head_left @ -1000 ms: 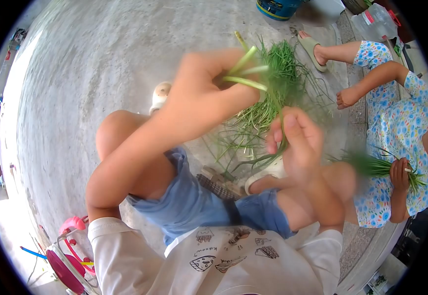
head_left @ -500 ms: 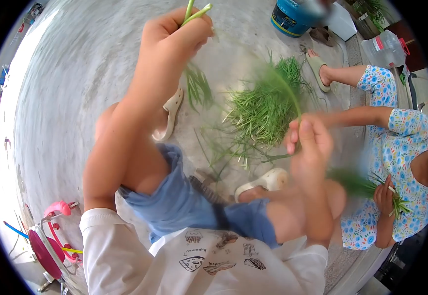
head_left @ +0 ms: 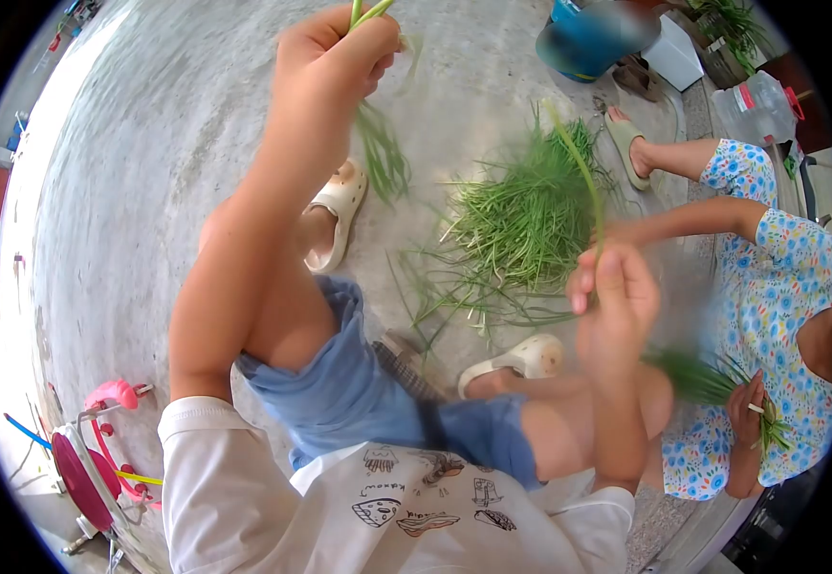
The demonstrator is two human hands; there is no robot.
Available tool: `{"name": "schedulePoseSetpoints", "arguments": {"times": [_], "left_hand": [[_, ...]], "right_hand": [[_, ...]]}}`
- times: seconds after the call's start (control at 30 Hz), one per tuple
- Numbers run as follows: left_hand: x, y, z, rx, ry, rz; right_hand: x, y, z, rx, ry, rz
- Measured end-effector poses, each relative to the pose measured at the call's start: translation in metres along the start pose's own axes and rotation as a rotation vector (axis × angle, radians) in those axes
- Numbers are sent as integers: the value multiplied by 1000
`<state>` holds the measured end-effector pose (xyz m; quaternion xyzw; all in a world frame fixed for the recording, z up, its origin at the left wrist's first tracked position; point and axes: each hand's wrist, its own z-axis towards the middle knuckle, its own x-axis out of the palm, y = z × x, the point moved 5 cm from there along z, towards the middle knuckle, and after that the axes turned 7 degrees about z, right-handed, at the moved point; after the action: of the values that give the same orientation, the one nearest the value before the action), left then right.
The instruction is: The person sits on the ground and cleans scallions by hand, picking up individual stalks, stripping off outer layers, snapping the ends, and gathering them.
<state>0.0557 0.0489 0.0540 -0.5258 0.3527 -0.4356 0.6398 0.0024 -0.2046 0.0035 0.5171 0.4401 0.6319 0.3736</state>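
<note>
My left hand (head_left: 335, 62) is raised at the top of the view, closed around a few chives (head_left: 378, 10). Their pale cut ends stick up above the fist, and the green leaves hang below it. On the right, my right hand (head_left: 617, 297) pinches a single chive stalk (head_left: 588, 177) that stands upright, blurred near its tip. Beyond that hand, a heap of chives (head_left: 521, 225) lies on the concrete floor, with loose blades scattered toward my feet.
At right sits another person in a flowered outfit (head_left: 784, 258), one arm stretched toward the heap, the other hand (head_left: 746, 407) holding a chive bunch. A blue bucket (head_left: 579, 43), a clear plastic jug (head_left: 758, 110) and a white box (head_left: 674, 53) stand behind. A pink-wheeled object (head_left: 86, 478) is lower left.
My right hand has shifted slightly right and down, and its stalk now stands straighter. My left hand keeps its chives, slightly higher in view. The other person still holds their bunch.
</note>
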Motion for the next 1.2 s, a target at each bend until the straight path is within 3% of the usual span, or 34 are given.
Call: {"name": "schedulePoseSetpoints", "arguments": {"times": [0.1, 0.2, 0.3, 0.37, 0.47, 0.67, 0.77, 0.87, 1.1, 1.17, 1.2], "left_hand": [[12, -5, -9, 90, 185, 186], [38, -2, -28, 161, 831, 305], [46, 0, -37, 141, 955, 314], [47, -2, -38, 112, 979, 413], [53, -3, -44, 242, 1026, 415], [60, -2, -50, 315, 1025, 241], [59, -2, -49, 173, 960, 236], [54, 1, -41, -8, 684, 168], [47, 5, -48, -63, 738, 320], [48, 1, -56, 335, 758, 305], [50, -1, -63, 500, 790, 367]], "right_hand": [[1, 0, -1, -4, -6, 4], [0, 0, -2, -10, -7, 9], [-1, 0, -1, -4, -18, 19], [0, 1, -1, 3, -35, -14], [-1, 1, 0, -36, -19, -65], [2, 3, 5, -122, 45, -143], [-1, 3, 8, -146, 39, -152], [0, 2, 10, -187, 72, -234], [9, -8, 8, -214, 167, -340], [23, -10, 5, -170, 209, -321], [28, -14, 2, 19, 216, -241]]}}
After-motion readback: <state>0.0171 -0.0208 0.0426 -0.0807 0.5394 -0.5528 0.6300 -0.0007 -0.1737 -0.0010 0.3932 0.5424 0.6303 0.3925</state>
